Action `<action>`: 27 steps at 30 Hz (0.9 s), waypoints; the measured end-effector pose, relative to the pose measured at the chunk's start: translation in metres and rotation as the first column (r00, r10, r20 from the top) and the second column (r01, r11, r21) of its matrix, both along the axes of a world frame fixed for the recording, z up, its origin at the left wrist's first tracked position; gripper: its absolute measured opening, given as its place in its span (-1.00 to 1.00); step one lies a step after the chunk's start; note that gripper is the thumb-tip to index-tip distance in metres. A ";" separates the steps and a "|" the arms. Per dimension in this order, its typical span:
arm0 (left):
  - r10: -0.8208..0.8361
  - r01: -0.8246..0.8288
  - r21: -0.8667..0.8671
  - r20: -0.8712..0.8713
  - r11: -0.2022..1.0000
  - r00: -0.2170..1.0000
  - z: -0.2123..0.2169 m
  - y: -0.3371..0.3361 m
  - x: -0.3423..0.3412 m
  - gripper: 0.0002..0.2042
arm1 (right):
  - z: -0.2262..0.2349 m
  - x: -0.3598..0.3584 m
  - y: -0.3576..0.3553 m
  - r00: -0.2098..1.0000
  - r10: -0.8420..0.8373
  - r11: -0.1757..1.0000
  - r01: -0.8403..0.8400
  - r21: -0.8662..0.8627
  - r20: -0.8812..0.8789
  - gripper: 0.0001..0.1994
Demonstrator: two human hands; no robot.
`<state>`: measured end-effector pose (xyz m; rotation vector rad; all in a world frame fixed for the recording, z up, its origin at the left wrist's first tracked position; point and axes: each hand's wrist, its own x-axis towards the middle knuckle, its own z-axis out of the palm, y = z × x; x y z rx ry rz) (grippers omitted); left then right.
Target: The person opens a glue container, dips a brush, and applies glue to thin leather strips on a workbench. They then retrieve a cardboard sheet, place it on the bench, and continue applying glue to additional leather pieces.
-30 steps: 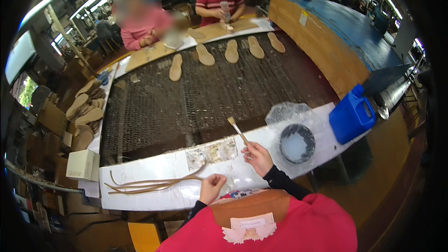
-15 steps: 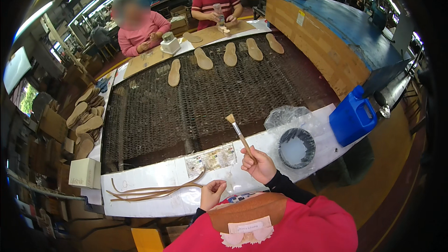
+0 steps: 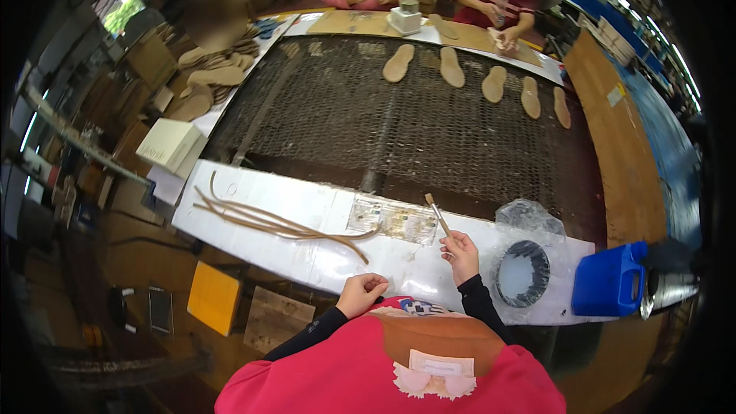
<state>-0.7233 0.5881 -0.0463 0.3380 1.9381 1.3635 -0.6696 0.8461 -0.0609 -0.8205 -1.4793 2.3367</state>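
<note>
We see the right hand [image 3: 461,249] pinching a brush [image 3: 438,215] upright over the white bench [image 3: 253,203]. The left hand [image 3: 362,293] is curled shut, seemingly empty. A blue jug [image 3: 609,280] stands right; a cream box [image 3: 172,146] sits left.

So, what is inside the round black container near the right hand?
The round black container holds something pale and whitish. Clear plastic wrap covers it, so its depth and bottom are hidden.

Bright, even overhead light fills the scene; strip lights streak the upper right rim. The white counter [image 3: 322,222] shows mild glare. Fisheye bending curves straight edges, corners fall black, and faces at top are blurred.
</note>
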 end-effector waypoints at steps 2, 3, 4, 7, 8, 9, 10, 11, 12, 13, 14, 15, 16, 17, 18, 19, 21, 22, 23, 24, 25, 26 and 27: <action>0.044 -0.044 0.002 -0.044 0.999 0.998 -0.005 -0.012 0.007 -0.81 | -0.029 0.001 -0.003 0.997 -0.011 0.996 0.017 -0.086 0.073 -0.78; 0.068 -0.068 -0.013 -0.030 0.998 0.997 -0.008 -0.018 0.010 -0.81 | -0.040 0.005 -0.002 1.000 0.009 0.997 -0.007 -0.079 0.025 -0.78; 0.097 -0.098 -0.005 -0.046 0.995 0.994 -0.010 -0.024 0.010 -0.81 | -0.049 0.007 -0.001 1.000 0.010 0.997 -0.008 -0.075 0.020 -0.78; 0.159 -0.168 -0.051 -0.151 0.984 0.976 -0.013 -0.038 0.003 -0.83 | -0.062 0.009 0.007 1.000 0.016 0.992 -0.016 -0.122 -0.002 -0.78; 0.212 -0.222 -0.050 -0.149 0.974 0.966 -0.013 -0.042 -0.003 -0.84 | -0.064 0.011 0.008 0.999 0.032 0.992 -0.032 -0.119 -0.005 -0.78; 0.288 -0.296 -0.003 -0.230 0.955 0.930 -0.013 -0.043 -0.011 -0.88 | -0.065 0.011 0.009 0.998 0.053 0.992 -0.055 -0.115 -0.021 -0.78; 0.253 -0.294 -0.060 -0.367 0.954 0.895 -0.011 -0.045 -0.021 -0.88 | -0.065 0.011 0.010 0.998 0.067 0.991 -0.068 -0.113 -0.013 -0.78; 0.213 -0.309 -0.153 -0.449 0.939 0.868 -0.009 -0.049 -0.033 -0.86 | -0.065 0.011 0.009 0.999 0.051 0.993 -0.049 -0.103 0.017 -0.78; 0.173 -0.325 -0.156 -0.595 0.933 0.784 -0.007 -0.050 -0.042 -0.83 | -0.064 0.011 0.009 0.999 0.048 0.994 -0.046 -0.096 0.023 -0.78; 0.127 -0.344 -0.160 -0.725 0.925 0.677 -0.006 -0.050 -0.051 -0.79 | -0.065 0.011 0.008 0.999 0.054 0.995 -0.053 -0.090 0.007 -0.79; 0.085 -0.363 -0.133 -0.846 0.922 0.526 -0.005 -0.053 -0.061 -0.74 | -0.065 0.011 0.007 0.999 0.047 0.994 -0.047 -0.097 -0.007 -0.79; 0.004 -0.346 -0.209 -0.851 0.915 0.526 -0.005 -0.056 -0.072 -0.70 | -0.065 0.010 0.007 0.999 0.048 0.994 -0.047 -0.094 0.007 -0.79; -0.064 -0.326 -0.255 -0.864 0.910 0.499 -0.006 -0.058 -0.085 -0.66 | -0.066 0.011 0.007 0.999 0.046 0.995 -0.046 -0.091 0.006 -0.79; -0.132 -0.304 -0.300 -0.873 0.904 0.470 -0.008 -0.059 -0.096 -0.62 | -0.066 0.011 0.008 0.999 0.035 0.996 -0.034 -0.085 0.016 -0.79; -0.235 -0.282 -0.417 -0.830 0.864 0.506 -0.010 -0.060 -0.107 -0.60 | -0.067 0.012 0.008 0.999 0.036 0.996 -0.035 -0.082 0.014 -0.80; -0.279 -0.255 -0.445 -0.822 0.858 0.496 -0.012 -0.063 -0.115 -0.61 | -0.068 0.013 0.008 0.999 0.045 0.996 -0.045 -0.079 0.009 -0.80; -0.405 -0.185 -0.564 -0.749 0.805 0.523 -0.016 -0.069 -0.131 -0.62 | -0.068 0.013 0.008 0.999 0.043 0.997 -0.042 -0.072 0.015 -0.80; -0.430 -0.135 -0.579 -0.723 0.804 0.541 -0.019 -0.070 -0.135 -0.69 | -0.069 0.014 0.008 0.999 0.039 0.996 -0.038 -0.084 0.007 -0.81; -0.450 -0.104 -0.590 -0.707 0.801 0.546 -0.022 -0.071 -0.137 -0.72 | -0.069 0.014 0.007 0.999 0.039 0.996 -0.037 -0.081 0.020 -0.81; -0.467 -0.080 -0.592 -0.705 0.802 0.533 -0.025 -0.073 -0.138 -0.75 | -0.068 0.014 0.008 0.999 0.042 0.996 -0.040 -0.078 0.018 -0.81; -0.484 -0.057 -0.593 -0.705 0.803 0.519 -0.028 -0.075 -0.140 -0.78 | -0.068 0.014 0.007 0.999 0.044 0.996 -0.044 -0.073 0.003 -0.82; -0.468 -0.074 -0.581 -0.718 0.811 0.515 -0.032 -0.076 -0.142 -0.85 | -0.068 0.014 0.007 0.999 0.041 0.996 -0.041 -0.077 -0.001 -0.82; -0.462 -0.087 -0.569 -0.738 0.818 0.492 -0.035 -0.079 -0.143 -0.85 | -0.067 0.014 0.007 0.999 0.036 0.996 -0.034 -0.084 0.018 -0.82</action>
